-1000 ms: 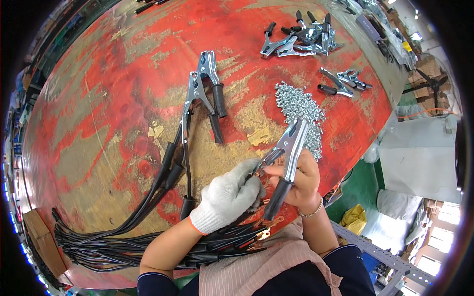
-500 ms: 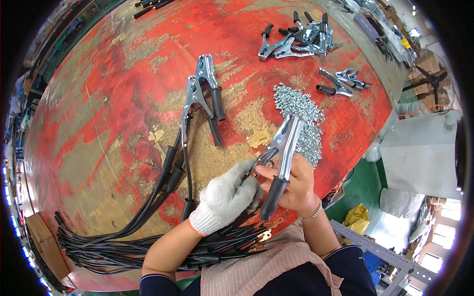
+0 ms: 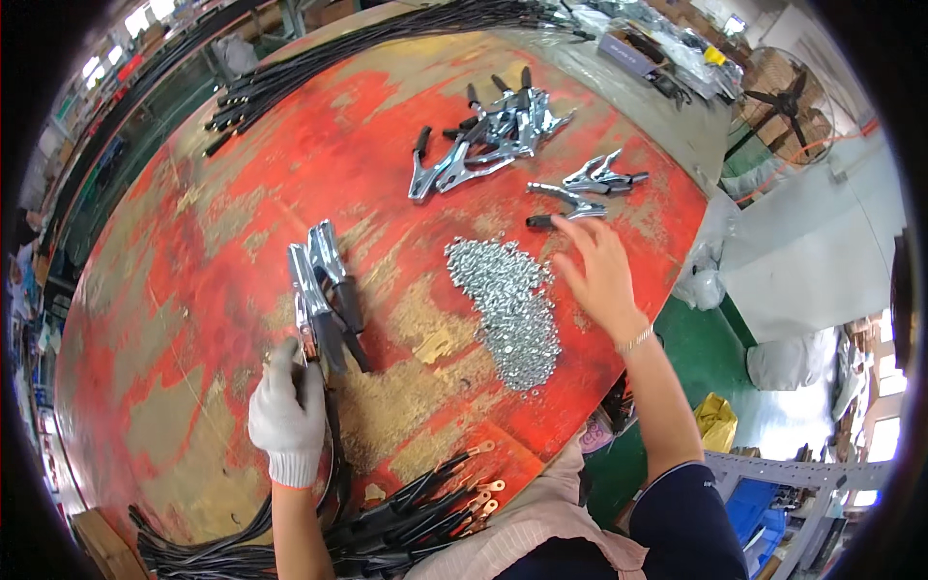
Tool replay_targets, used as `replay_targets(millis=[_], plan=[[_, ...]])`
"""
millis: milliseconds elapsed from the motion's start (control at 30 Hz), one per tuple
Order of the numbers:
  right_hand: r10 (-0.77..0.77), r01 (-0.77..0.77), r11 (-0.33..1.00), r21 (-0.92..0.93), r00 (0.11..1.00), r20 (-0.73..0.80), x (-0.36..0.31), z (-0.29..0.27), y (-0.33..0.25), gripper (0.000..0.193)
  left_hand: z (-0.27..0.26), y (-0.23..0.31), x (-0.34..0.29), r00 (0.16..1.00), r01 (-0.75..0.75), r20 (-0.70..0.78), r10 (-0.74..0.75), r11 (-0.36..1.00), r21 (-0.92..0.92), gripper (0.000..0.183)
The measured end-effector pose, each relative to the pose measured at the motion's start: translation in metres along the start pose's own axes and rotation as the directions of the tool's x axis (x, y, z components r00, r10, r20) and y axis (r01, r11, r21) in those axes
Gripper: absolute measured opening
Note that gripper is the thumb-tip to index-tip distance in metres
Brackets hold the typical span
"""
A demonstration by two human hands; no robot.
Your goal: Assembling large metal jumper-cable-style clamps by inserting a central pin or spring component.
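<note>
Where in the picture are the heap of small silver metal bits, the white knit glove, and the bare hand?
Heap of small silver metal bits (image 3: pixel 512 309), head view, middle of the pile.
White knit glove on the left hand (image 3: pixel 287 418), head view, back of the glove.
Bare right hand (image 3: pixel 601 274), head view, back of the hand.

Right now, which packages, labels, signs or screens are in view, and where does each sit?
No labels, signs or screens can be made out.
Yellow bag: crumpled, on the green floor right of the table.
White sacks: bulging, further right on the floor.
Clear plastic bag: by the table's right edge.
</note>
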State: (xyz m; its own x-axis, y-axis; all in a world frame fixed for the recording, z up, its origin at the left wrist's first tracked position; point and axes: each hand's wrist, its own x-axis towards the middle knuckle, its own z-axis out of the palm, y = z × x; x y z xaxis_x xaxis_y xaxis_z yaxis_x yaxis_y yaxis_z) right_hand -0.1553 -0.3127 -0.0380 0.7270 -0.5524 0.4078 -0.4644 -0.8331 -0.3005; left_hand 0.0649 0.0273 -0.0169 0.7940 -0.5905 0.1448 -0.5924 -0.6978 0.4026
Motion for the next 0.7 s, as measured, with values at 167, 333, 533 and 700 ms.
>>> replay_targets(millis=[167,333,533,700], plan=[[-0.126,0.126,0.939,-0.319,0.992,0.021,0.03,0.039,0.086,0.033,0.015,0.006,-0.03,0.976,-0.215,0.078,0.203,0.954,0.21,0.081],[-0.171,0.184,0.959,-0.217,0.982,0.081,0.039,0.038,0.099,0.02,0.029,-0.015,-0.016,0.963,-0.269,0.084,0.255,0.917,0.295,0.068],[0.064,-0.093,0.678,0.729,0.996,0.067,0.012,0.015,-0.002,0.033,0.037,-0.044,0.01,0.953,-0.267,-0.043,0.301,0.896,0.353,0.068],[0.323,-0.34,-0.015,0.94,0.888,0.326,-0.021,-0.021,-0.081,0.039,0.015,0.002,-0.015,0.867,-0.444,-0.078,0.493,0.834,0.329,0.058]])
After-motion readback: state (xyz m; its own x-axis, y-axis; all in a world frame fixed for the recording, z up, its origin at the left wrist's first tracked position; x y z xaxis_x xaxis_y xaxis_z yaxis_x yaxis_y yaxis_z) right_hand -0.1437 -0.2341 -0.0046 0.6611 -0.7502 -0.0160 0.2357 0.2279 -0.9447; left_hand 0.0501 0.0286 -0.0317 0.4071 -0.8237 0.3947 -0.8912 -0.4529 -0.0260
